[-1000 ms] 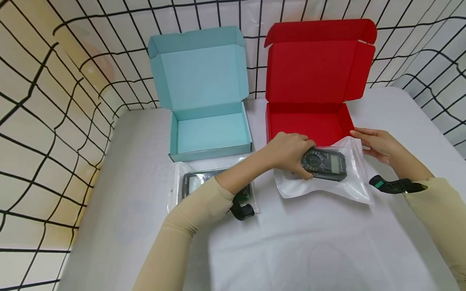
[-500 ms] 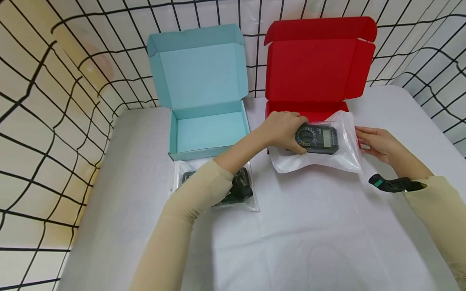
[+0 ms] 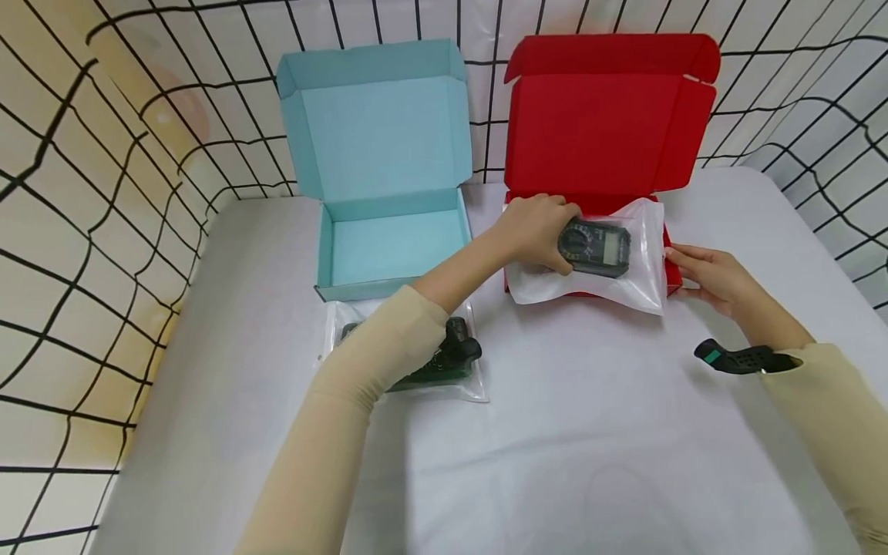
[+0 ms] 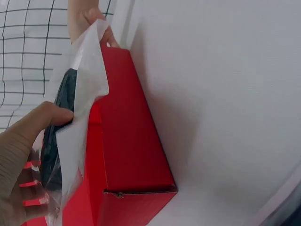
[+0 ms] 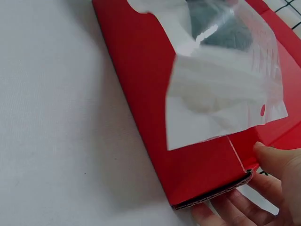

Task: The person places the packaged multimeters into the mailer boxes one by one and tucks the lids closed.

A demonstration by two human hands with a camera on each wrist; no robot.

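Observation:
My left hand (image 3: 537,231) grips a black multimeter (image 3: 597,248) sealed in a clear plastic bag (image 3: 648,258), held over the open tray of a red cardboard box (image 3: 610,131). In the left wrist view, the thumb lies across the near face of the multimeter (image 4: 49,155), and the fingers are behind it. My right hand (image 3: 714,277) holds the box's right side. Seen from the right wrist, its thumb is at the top of the wall and its fingers are outside, by the lower corner. The loose end of the bag (image 5: 211,99) overlaps the box's front wall in that view.
A light blue box (image 3: 388,239) stands with its lid up, left of the red one. In front of it lies another clear bag (image 3: 475,389) with dark contents, partly hidden by my left forearm. Black wire mesh (image 3: 243,85) borders the white table (image 3: 555,439) at the back and sides.
My left hand has carried the bagged multimeter away from me and slightly left, from in front of the red box to over it. My right hand has stayed at the box's right side.

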